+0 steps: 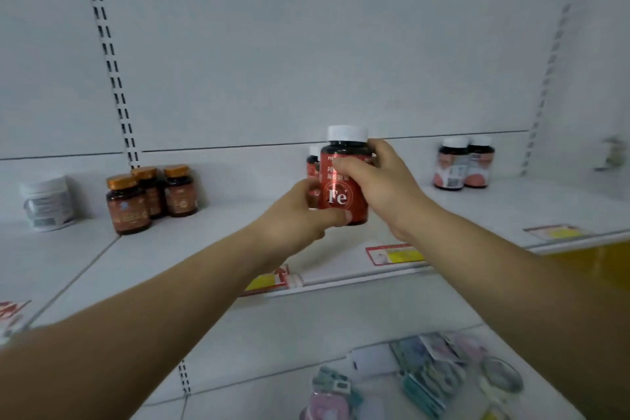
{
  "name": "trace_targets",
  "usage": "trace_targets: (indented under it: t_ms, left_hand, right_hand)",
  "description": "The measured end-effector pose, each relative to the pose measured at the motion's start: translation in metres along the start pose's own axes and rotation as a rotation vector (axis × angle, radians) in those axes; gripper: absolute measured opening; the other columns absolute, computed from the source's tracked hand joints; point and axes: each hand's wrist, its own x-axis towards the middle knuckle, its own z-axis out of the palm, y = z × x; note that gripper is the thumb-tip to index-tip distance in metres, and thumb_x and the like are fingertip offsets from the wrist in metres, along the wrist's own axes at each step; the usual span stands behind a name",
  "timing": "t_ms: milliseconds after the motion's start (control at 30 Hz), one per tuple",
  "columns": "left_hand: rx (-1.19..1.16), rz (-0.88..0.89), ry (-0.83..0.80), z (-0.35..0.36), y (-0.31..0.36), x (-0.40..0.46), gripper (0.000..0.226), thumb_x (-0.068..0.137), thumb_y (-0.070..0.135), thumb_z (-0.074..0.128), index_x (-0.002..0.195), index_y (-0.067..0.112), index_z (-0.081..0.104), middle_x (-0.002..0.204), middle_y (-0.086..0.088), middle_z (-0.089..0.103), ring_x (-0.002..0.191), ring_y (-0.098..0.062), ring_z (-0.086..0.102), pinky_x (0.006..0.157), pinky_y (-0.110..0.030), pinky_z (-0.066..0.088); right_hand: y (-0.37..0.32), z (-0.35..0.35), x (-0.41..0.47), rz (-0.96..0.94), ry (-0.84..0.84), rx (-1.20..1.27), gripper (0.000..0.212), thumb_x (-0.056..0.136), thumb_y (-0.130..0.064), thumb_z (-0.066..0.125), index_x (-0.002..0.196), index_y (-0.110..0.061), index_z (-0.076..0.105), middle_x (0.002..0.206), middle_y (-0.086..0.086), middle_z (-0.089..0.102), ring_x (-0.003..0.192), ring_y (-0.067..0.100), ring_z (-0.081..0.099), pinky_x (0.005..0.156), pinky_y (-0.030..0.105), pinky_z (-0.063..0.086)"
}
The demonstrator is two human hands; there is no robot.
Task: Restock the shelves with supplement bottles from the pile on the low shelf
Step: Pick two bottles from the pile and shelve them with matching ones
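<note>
Hands hold one red bottle (343, 181) upright above the shelf (211, 249); the left hand (300, 215) grips its lower side, thumb across the front; the right hand (378, 181) curls round its upper side below the white cap; behind the left hand stands a second red bottle (312, 164); far left of both hands, three amber bottles (150, 198); right of the right hand, two pink bottles (463, 164); below the hands, the pile (426, 378).

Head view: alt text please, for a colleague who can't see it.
Both hands, left hand and right hand, hold a red Fe bottle upright above the white shelf. Orange-capped bottles stand left, two white-capped bottles right.
</note>
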Motion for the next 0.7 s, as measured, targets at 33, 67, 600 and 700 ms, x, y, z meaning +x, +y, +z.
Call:
trace_targets:
  t_ms: [33,67,600,700]
  left_hand:
    - [-0.002,0.011,-0.031,0.015,0.004,0.006,0.045,0.073,0.021,0.075,0.107,0.035,0.049,0.106,0.006,0.062,0.100,-0.015,0.061,0.090,-0.038,0.052]
    - [-0.001,0.018,-0.061,0.030,0.007,0.012,0.043,0.073,0.020,0.074,0.106,0.035,0.050,0.106,0.005,0.063,0.100,-0.015,0.061,0.090,-0.038,0.051]
    - [0.804,-0.140,0.051,0.135,0.014,0.070,0.062,0.082,0.057,0.057,0.135,0.027,0.045,0.137,0.002,0.049,0.116,-0.016,0.050,0.087,-0.026,0.037]
    - [0.885,-0.267,0.125,0.115,0.011,0.054,0.057,0.085,0.058,0.052,0.133,0.028,0.047,0.138,0.001,0.048,0.115,-0.017,0.049,0.087,-0.027,0.036]
  right_hand:
    - [0.001,-0.016,-0.002,0.001,0.025,-0.010,0.038,0.064,-0.040,0.071,0.099,-0.037,0.054,0.096,-0.008,0.067,0.081,0.009,0.069,0.068,0.029,0.056]
    - [0.002,-0.033,-0.003,0.005,0.047,-0.019,0.035,0.069,-0.036,0.071,0.099,-0.037,0.053,0.096,-0.008,0.067,0.080,0.008,0.069,0.066,0.027,0.055]
    - [0.066,-0.164,0.056,0.091,-0.131,-0.034,0.045,0.071,-0.031,0.071,0.111,-0.027,0.050,0.103,-0.002,0.065,0.092,0.016,0.065,0.076,0.036,0.053]
    - [0.075,-0.144,0.062,0.082,-0.229,-0.024,0.049,0.070,-0.028,0.072,0.112,-0.030,0.047,0.103,-0.007,0.062,0.092,0.011,0.062,0.070,0.029,0.050]
